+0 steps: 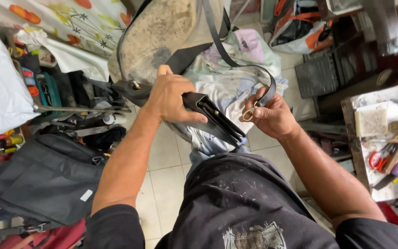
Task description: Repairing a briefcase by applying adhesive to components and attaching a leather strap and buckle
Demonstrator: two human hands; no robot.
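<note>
Far left, a grey bag (pixel 47 177) lies on the floor, untouched. The left hand (pixel 169 99) is closed over the top edge of a small black pouch (pixel 215 117), held up mid-air above the lap. It looks light, semi-stiff, smooth (prob. slick). The right hand (pixel 272 115) pinches the black strap (pixel 236 62) at its metal clasp (pixel 248 113), the firmest hold; the strap itself looks floppy.

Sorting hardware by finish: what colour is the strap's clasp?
Brass-gold, on the black strap's clasp in the right hand; head view.
</note>
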